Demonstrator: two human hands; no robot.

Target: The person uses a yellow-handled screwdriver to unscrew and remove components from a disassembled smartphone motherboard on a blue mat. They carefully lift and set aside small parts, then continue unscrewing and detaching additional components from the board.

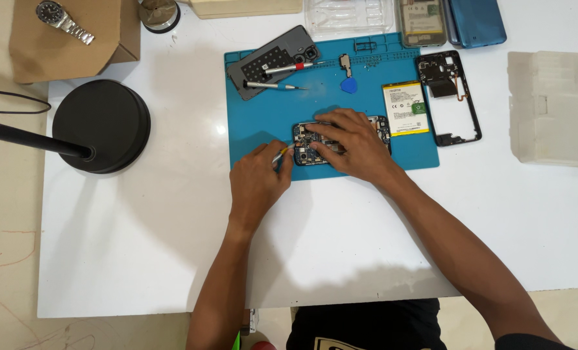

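An opened phone body (307,150) with its circuit board bare lies on the blue repair mat (263,123). My right hand (350,146) lies flat over it, fingers pressing on the board. My left hand (259,178) pinches a thin tool with a yellow and silver shaft (282,153), its tip at the phone's left end.
On the mat lie a grey back cover (263,61) with two screwdrivers (287,67) on it, a blue pick (348,85) and a battery (405,108). A black phone frame (449,97) sits right of the mat. A black lamp base (102,124), a cardboard box with a wristwatch (63,19), and other phones (475,21) stand around.
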